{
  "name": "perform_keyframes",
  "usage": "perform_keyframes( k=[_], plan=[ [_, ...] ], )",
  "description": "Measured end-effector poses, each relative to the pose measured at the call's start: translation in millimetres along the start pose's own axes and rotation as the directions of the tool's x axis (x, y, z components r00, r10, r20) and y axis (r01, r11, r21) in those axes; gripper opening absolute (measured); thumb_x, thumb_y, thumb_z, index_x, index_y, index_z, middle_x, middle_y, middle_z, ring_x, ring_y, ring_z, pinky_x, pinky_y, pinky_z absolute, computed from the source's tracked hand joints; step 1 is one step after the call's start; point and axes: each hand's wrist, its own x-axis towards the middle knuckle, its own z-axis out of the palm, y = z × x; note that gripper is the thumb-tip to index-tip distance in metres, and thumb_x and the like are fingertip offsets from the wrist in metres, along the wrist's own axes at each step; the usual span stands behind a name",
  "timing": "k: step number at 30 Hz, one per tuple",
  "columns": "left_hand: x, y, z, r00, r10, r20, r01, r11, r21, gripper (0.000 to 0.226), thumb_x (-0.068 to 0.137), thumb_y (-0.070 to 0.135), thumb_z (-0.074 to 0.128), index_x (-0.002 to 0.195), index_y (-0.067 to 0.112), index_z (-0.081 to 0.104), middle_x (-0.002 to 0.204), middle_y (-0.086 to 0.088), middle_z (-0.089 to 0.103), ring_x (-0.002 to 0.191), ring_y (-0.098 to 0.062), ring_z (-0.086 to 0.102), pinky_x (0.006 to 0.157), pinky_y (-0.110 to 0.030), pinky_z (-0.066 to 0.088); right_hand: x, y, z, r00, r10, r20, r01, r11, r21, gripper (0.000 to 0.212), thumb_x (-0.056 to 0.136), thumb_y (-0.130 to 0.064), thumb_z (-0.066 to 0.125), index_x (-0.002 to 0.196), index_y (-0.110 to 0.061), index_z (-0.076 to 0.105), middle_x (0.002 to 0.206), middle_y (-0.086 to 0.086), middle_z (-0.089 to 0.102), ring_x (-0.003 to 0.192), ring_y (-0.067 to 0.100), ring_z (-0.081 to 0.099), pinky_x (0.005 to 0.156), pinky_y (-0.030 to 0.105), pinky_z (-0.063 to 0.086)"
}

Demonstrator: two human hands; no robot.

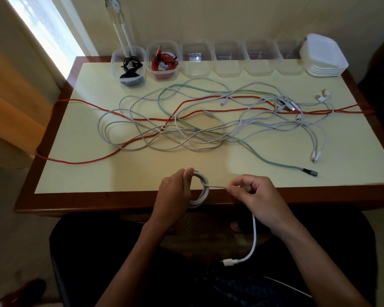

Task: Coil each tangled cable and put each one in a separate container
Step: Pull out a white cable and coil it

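Cream-topped table (80,169) with a brown rim fills the frame; its right corner is cut off. Tangled cables (186,127), white, red and teal, sprawl mid-frame, individual runs hard to trace. Clear containers (231,60) line the upper edge: the leftmost holds a black cable (131,72), the next a red cable (164,63). Lower centre, the left hand (173,193) grips a white coil (201,189); the right hand (253,193) pinches its free strand.

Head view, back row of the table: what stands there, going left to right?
Container with black cable → container with red cable → four empty clear containers, the first → stack of white lids.
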Motion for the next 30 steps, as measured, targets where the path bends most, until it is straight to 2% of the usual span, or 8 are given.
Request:
perform_keyframes(
  k=[3, 9, 15, 18, 21, 24, 27, 30],
  plan=[
    [3.1, 7.8, -4.5, 0.986, -0.091, 0.141, 0.133, 0.935, -0.33, 0.044, 0.105, 0.032, 0.032, 0.065, 0.017, 0.044, 0.054, 0.007, 0.038, 0.045, -0.004, 0.031, 0.047, -0.026, 0.025, 2.2, 6.0, 6.8, 0.974, -0.162, -0.158, 0.135, 0.976, -0.172, 0.01, 0.086, -0.02, 0.074, 0.076, -0.022, 0.072, 0.074, -0.005, 0.064, 0.065, 0.003, 0.055, 0.065, 0.025, 0.045],
    [-9.0, 42.3, 18.6, 0.886, -0.38, 0.267, 0.43, 0.455, -0.779, 0.046, 0.103, 0.039, 0.037, 0.074, 0.007, 0.053, 0.06, -0.011, 0.038, 0.053, -0.02, 0.036, 0.049, -0.028, 0.03, -12.9, 4.7, 46.9, 0.802, -0.464, -0.377, 0.445, 0.884, -0.141, 0.009, 0.09, -0.007, 0.066, 0.089, -0.008, 0.075, 0.088, 0.0, 0.064, 0.083, 0.006, 0.062, 0.074, 0.018, 0.049],
    [-11.0, 48.5, 29.3, 0.94, -0.308, -0.146, 0.202, 0.847, -0.492, 0.052, 0.104, 0.045, 0.027, 0.064, 0.017, 0.047, 0.056, 0.004, 0.048, 0.05, -0.012, 0.044, 0.051, -0.035, 0.041, -19.0, -7.1, 51.0, 0.935, -0.144, -0.324, 0.227, 0.945, 0.236, 0.024, 0.092, 0.004, 0.06, 0.095, -0.015, 0.074, 0.083, -0.005, 0.075, 0.079, 0.007, 0.07, 0.071, 0.016, 0.052],
    [-10.5, 42.1, 35.2, 0.945, -0.268, -0.189, 0.185, 0.912, -0.366, 0.053, 0.102, 0.047, 0.026, 0.067, 0.016, 0.049, 0.058, 0.003, 0.052, 0.053, -0.019, 0.051, 0.055, -0.045, 0.046, -22.8, -9.3, 51.8, 0.965, -0.051, -0.256, 0.146, 0.918, 0.368, 0.021, 0.099, -0.003, 0.052, 0.109, -0.015, 0.065, 0.077, -0.004, 0.074, 0.069, 0.005, 0.068, 0.063, 0.014, 0.05],
    [-13.2, 43.8, 35.9, 0.951, -0.23, -0.207, 0.179, 0.955, -0.238, 0.048, 0.1, 0.047, 0.021, 0.075, 0.018, 0.05, 0.061, 0.006, 0.052, 0.056, -0.013, 0.051, 0.053, -0.035, 0.037, -25.9, -12.8, 51.2, 0.979, -0.033, -0.203, 0.113, 0.911, 0.396, 0.027, 0.095, -0.025, 0.055, 0.12, -0.016, 0.057, 0.078, 0.0, 0.074, 0.07, 0.013, 0.069, 0.064, 0.018, 0.051],
    [-16.9, 42.4, 39.6, 0.957, -0.219, -0.19, 0.166, 0.951, -0.26, 0.047, 0.102, 0.048, 0.023, 0.078, 0.02, 0.053, 0.062, 0.005, 0.054, 0.056, -0.015, 0.054, 0.053, -0.039, 0.042, -24.4, -13.3, 50.2, 0.984, 0.034, -0.172, 0.047, 0.893, 0.447, 0.024, 0.096, -0.01, 0.057, 0.12, -0.014, 0.054, 0.081, 0.005, 0.075, 0.074, 0.015, 0.072, 0.063, 0.02, 0.054],
    [-18.8, 39.5, 42.1, 0.955, -0.226, -0.19, 0.134, 0.905, -0.405, 0.047, 0.101, 0.049, 0.028, 0.074, 0.017, 0.05, 0.061, -0.003, 0.054, 0.054, -0.02, 0.052, 0.051, -0.044, 0.042, -14.6, -7.5, 43.9, 0.975, 0.219, 0.041, -0.173, 0.628, 0.759, 0.035, 0.092, -0.001, 0.058, 0.126, -0.008, 0.053, 0.091, 0.017, 0.073, 0.081, 0.025, 0.07, 0.067, 0.032, 0.057],
    [-21.3, 39.5, 36.4, 0.957, -0.196, -0.214, 0.067, 0.867, -0.493, 0.052, 0.098, 0.049, 0.029, 0.071, 0.008, 0.046, 0.059, -0.009, 0.048, 0.051, -0.027, 0.043, 0.047, -0.041, 0.037, -7.3, 1.7, 39.5, 0.953, 0.161, 0.257, -0.298, 0.329, 0.896, 0.071, 0.07, -0.01, 0.081, 0.132, 0.0, 0.051, 0.1, 0.026, 0.066, 0.087, 0.029, 0.069, 0.078, 0.033, 0.06]
  ],
)
